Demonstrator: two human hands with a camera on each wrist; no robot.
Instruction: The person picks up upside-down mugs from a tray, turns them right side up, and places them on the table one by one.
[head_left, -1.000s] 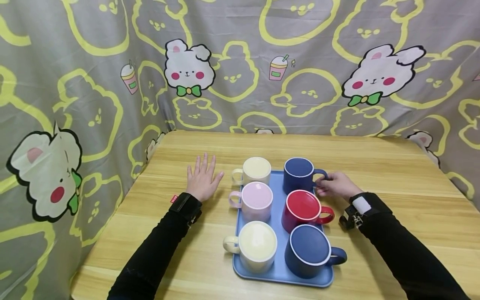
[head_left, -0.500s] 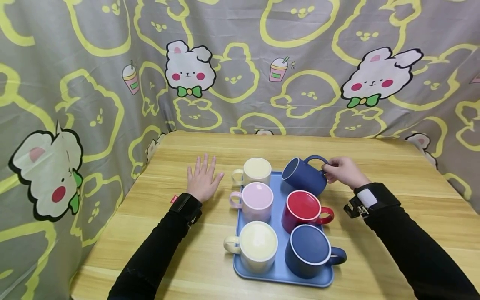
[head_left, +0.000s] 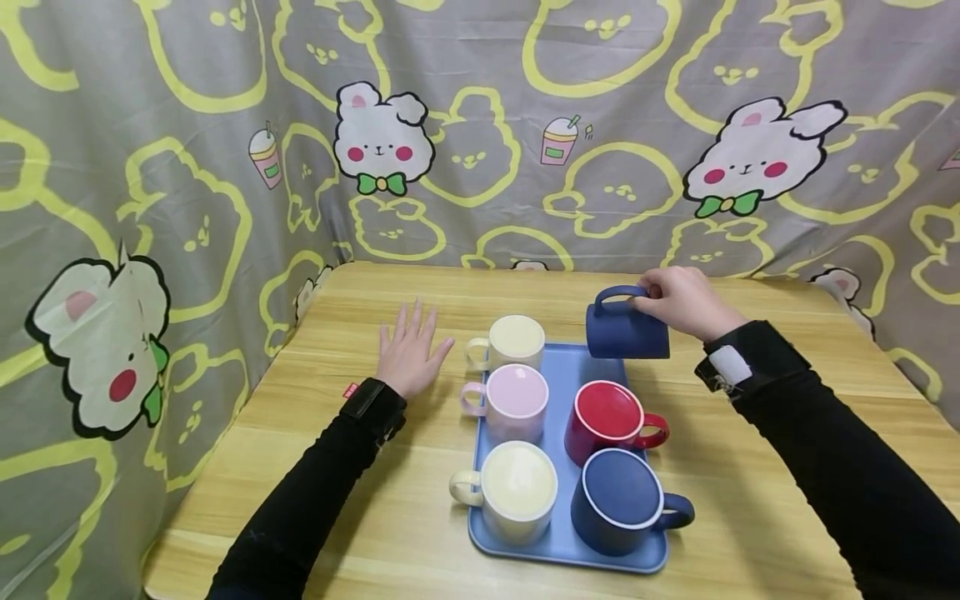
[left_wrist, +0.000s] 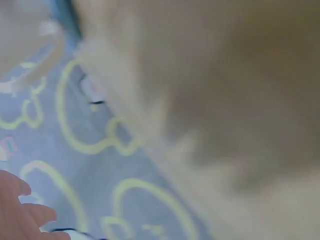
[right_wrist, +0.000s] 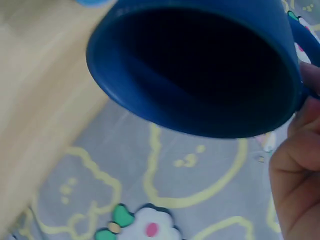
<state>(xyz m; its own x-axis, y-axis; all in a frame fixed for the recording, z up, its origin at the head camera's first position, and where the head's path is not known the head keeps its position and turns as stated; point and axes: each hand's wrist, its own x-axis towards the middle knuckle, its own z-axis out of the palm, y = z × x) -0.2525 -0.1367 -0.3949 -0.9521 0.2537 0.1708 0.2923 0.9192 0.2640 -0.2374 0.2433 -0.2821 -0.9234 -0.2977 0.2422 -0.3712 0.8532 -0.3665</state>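
Note:
My right hand (head_left: 686,300) pinches the handle of a dark blue mug (head_left: 628,332) above the far right corner of the blue tray (head_left: 558,367). The mug is tipped on its side, handle uppermost; the right wrist view looks into its dark inside (right_wrist: 200,70). My left hand (head_left: 411,354) rests on the table left of the tray, fingers spread and holding nothing. On the tray's left stand a cream mug (head_left: 516,340), a pink mug (head_left: 517,404) and another cream mug (head_left: 517,492). A red mug (head_left: 606,421) and a second dark blue mug (head_left: 618,500) stand along its right side.
The wooden table (head_left: 405,500) carries the tray. A grey curtain (head_left: 480,183) with yellow outlines and white rabbit faces hangs behind and at the sides. A small red tag (head_left: 350,390) lies by my left wrist. Handles of the standing mugs stick out past the tray's edges.
My right hand has lifted the far blue mug off the tray by its handle and tipped it from upright onto its side. My left hand has stayed nearly still.

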